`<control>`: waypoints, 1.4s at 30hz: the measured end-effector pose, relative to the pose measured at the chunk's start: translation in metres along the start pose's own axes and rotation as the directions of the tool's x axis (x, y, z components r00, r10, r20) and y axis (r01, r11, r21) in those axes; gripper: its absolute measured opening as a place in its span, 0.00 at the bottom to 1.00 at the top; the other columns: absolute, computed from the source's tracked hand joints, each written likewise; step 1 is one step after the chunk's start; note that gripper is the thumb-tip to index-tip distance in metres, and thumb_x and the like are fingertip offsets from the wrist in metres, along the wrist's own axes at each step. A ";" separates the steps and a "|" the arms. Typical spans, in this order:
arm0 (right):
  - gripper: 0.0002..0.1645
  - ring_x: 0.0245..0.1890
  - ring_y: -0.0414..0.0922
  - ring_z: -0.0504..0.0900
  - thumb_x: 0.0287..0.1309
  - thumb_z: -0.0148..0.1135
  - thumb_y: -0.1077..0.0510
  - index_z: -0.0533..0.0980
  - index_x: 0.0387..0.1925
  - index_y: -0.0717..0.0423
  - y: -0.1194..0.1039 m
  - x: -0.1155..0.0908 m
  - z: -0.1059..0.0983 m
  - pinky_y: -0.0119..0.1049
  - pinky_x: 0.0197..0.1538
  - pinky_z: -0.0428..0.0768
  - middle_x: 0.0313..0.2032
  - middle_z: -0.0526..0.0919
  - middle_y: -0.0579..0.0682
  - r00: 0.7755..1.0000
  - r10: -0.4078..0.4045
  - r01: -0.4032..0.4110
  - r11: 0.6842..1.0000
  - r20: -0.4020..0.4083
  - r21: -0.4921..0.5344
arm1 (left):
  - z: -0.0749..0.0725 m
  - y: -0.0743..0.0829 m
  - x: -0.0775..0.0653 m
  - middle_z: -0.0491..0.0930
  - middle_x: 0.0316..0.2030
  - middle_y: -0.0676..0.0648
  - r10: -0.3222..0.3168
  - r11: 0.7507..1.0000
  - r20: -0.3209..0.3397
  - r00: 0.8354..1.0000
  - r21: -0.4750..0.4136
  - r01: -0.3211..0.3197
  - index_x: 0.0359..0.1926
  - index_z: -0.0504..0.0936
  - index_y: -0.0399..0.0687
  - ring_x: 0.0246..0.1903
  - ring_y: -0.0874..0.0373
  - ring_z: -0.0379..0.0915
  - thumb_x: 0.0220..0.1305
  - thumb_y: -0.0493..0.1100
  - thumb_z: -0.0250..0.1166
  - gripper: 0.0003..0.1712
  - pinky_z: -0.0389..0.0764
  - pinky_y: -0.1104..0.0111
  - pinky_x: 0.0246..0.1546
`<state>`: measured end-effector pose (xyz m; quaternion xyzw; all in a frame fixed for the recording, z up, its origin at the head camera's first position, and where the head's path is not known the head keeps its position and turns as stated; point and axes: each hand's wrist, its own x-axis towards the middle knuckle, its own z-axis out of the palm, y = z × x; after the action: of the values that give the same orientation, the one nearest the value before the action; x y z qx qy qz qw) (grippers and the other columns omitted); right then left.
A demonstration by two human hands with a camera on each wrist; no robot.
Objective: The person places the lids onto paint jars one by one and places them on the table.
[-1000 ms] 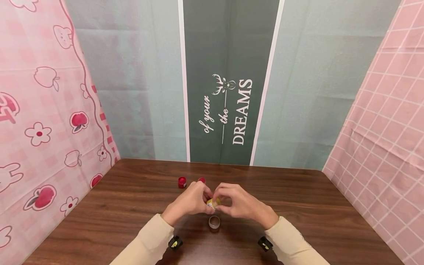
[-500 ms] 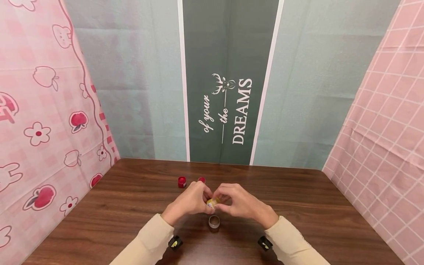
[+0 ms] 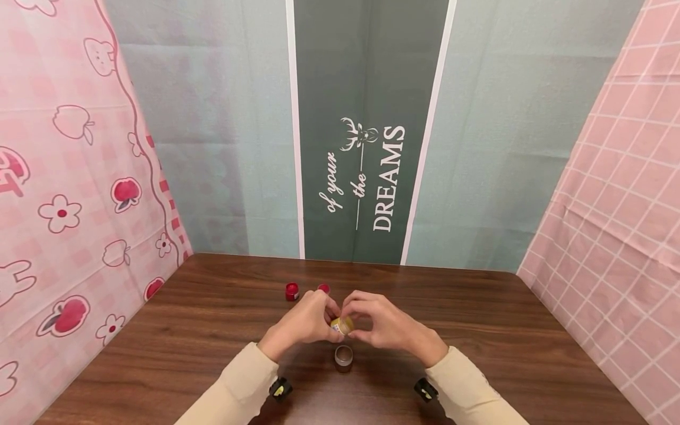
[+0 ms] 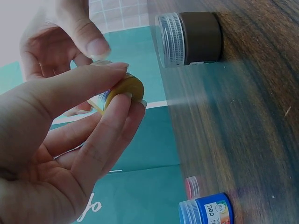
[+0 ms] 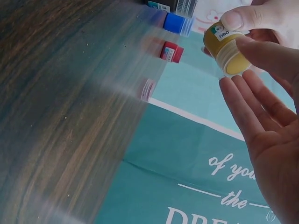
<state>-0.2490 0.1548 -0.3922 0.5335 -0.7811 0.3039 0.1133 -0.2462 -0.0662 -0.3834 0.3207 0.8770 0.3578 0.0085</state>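
A small yellow paint jar (image 3: pixel 339 326) with a clear ridged lid (image 5: pixel 230 52) is held up over the table, tilted with its lid toward the right. My left hand (image 3: pixel 308 319) grips the jar's yellow body between thumb and fingers. At the lid, my right hand (image 3: pixel 385 324) has its thumb on one side and fingertips on the opposite rim, lightly pinching it. Part of the jar's label shows in the right wrist view. Just below the hands, on the near side, a dark brown paint jar (image 3: pixel 343 359) stands on the table.
On the wooden table (image 3: pixel 478 330) a red jar (image 3: pixel 292 292) stands beyond the left hand, with a small pink, clear-ridged round piece (image 5: pixel 147 89) near it. A blue jar (image 4: pixel 216 210) is hidden from the head view. Cloth hangings enclose the table's back and sides.
My right thumb has shifted slightly outward along the lid, so more of the yellow jar shows. My left hand and the jars on the table have stayed in place.
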 end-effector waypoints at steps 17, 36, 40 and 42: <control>0.17 0.45 0.42 0.85 0.50 0.74 0.73 0.82 0.40 0.57 0.001 0.001 -0.001 0.35 0.47 0.88 0.44 0.84 0.49 1.000 -0.003 0.003 1.000 0.024 -0.030 | 0.000 0.001 0.001 0.90 0.28 0.48 -0.004 1.000 0.004 1.000 -0.003 0.004 0.32 0.90 0.41 0.25 0.65 0.83 0.46 0.35 0.81 0.10 0.82 0.77 0.27; 0.14 0.42 0.40 0.89 0.58 0.72 0.67 0.81 0.46 0.60 -0.003 0.000 0.000 0.30 0.46 0.88 0.42 0.85 0.51 0.991 0.130 -0.131 0.990 0.034 0.059 | -0.001 0.002 0.000 0.90 0.29 0.46 0.002 1.000 -0.016 1.000 0.009 -0.002 0.34 0.90 0.39 0.26 0.61 0.85 0.46 0.36 0.82 0.13 0.82 0.78 0.27; 0.16 0.45 0.42 0.86 0.55 0.74 0.68 0.82 0.46 0.60 -0.001 0.000 0.001 0.34 0.47 0.88 0.46 0.84 0.51 0.998 0.064 -0.064 0.998 0.016 0.028 | -0.001 0.002 0.000 0.90 0.28 0.47 0.005 1.000 -0.017 1.000 0.017 -0.005 0.34 0.90 0.39 0.26 0.63 0.84 0.46 0.37 0.82 0.13 0.82 0.77 0.27; 0.17 0.46 0.43 0.85 0.53 0.75 0.68 0.82 0.45 0.59 0.001 0.000 0.001 0.35 0.48 0.88 0.47 0.83 0.51 1.000 0.029 -0.029 1.000 0.006 0.000 | -0.001 0.001 0.000 0.90 0.28 0.47 0.008 1.000 -0.017 1.000 0.020 -0.007 0.34 0.90 0.39 0.25 0.64 0.83 0.46 0.37 0.82 0.13 0.82 0.77 0.27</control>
<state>-0.2496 0.1539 -0.3931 0.5229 -0.7892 0.3039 0.1065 -0.2454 -0.0666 -0.3816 0.3208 0.8793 0.3519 -0.0036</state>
